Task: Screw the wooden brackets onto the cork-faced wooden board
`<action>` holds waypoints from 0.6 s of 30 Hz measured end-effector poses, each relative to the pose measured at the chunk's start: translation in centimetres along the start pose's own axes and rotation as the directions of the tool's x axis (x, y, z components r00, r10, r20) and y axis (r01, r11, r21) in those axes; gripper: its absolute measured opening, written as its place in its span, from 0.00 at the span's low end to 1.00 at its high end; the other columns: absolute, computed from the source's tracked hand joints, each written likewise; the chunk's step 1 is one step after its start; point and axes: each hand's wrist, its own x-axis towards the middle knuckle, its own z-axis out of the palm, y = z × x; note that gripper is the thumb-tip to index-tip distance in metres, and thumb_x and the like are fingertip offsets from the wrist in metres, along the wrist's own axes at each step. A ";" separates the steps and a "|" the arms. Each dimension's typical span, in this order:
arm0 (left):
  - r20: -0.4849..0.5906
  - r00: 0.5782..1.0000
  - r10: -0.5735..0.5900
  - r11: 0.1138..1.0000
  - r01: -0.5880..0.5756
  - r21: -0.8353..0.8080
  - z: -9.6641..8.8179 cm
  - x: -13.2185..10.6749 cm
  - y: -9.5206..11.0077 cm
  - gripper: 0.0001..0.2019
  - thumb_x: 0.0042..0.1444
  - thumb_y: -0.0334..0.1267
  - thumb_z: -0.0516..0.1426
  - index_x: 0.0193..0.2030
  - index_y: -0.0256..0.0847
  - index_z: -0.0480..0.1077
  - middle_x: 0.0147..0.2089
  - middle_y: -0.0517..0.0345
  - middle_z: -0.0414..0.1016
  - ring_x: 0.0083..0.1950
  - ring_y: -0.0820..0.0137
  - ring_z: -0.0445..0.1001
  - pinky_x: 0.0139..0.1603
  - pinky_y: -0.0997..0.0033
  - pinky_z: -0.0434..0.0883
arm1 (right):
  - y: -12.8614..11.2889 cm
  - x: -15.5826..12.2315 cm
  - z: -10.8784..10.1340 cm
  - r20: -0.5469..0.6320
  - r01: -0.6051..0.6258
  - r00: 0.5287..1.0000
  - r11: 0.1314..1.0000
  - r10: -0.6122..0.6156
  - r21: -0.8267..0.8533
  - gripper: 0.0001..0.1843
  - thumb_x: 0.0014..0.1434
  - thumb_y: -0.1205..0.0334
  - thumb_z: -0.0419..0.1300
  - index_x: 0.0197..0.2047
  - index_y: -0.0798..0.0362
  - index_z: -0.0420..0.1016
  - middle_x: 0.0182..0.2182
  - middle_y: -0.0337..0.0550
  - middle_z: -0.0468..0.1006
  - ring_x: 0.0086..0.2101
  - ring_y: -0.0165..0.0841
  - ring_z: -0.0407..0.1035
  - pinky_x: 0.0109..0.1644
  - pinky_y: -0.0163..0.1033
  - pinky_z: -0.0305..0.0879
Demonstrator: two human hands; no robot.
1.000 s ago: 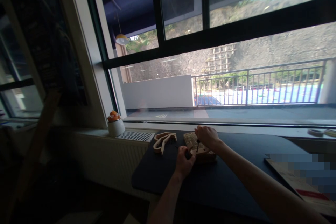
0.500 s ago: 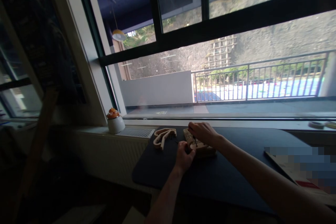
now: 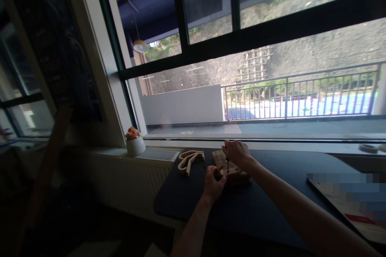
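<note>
My right hand (image 3: 237, 154) is closed over the top of a screwdriver (image 3: 228, 165); its handle is hidden in the fist, and the thin dark shaft points down onto a light wooden piece (image 3: 233, 173). This piece lies on a wooden block assembly (image 3: 218, 156) with an uneven top, partly covered by my hands. Pinching the near left edge of the wooden piece, my left hand (image 3: 213, 180) has its thumb along the side. A curved wooden part (image 3: 189, 160) lies to the left of my left hand, with small dark bits beside it.
Everything rests on a dark rounded table (image 3: 187, 200) below a large window. Left of it, a white jar with an orange top (image 3: 134, 142) stands on a radiator (image 3: 157, 155). A flat board with a red stripe (image 3: 358, 219) is at the right. Tape rolls (image 3: 368, 148) sit on the sill.
The camera view has shifted slightly, so everything appears a little lower and to the right. Both hands keep their places at the wooden piece, and the right hand has turned slightly.
</note>
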 end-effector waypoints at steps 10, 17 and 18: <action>0.009 1.000 0.002 1.000 -0.002 0.008 -0.2 -0.1 0.4 0.08 0.46 0.35 0.60 0.35 0.38 0.70 0.41 0.54 0.68 0.42 0.67 0.70 0.47 0.67 0.70 | -0.2 -1.2 -1.1 0.013 0.259 0.966 0.966 -0.259 0.009 0.16 0.64 0.56 0.57 0.52 0.54 0.70 0.49 0.47 0.73 0.44 0.36 0.71 0.46 0.48 0.70; 0.013 1.000 -0.003 1.000 0.003 0.010 -0.3 -0.1 0.7 0.07 0.46 0.36 0.59 0.34 0.38 0.70 0.41 0.54 0.67 0.42 0.66 0.70 0.47 0.67 0.69 | -0.4 -1.1 -0.5 -0.024 0.315 0.949 0.948 -0.315 0.035 0.16 0.63 0.56 0.57 0.52 0.54 0.70 0.49 0.46 0.73 0.44 0.37 0.71 0.46 0.49 0.70; 0.011 1.000 -0.004 1.000 0.003 0.010 -0.3 -0.1 0.7 0.08 0.46 0.36 0.60 0.34 0.38 0.70 0.41 0.53 0.67 0.43 0.66 0.70 0.48 0.66 0.69 | -0.4 -1.0 -0.4 -0.026 0.302 0.953 0.953 -0.301 0.033 0.16 0.63 0.56 0.57 0.52 0.54 0.70 0.49 0.47 0.73 0.44 0.37 0.71 0.46 0.49 0.70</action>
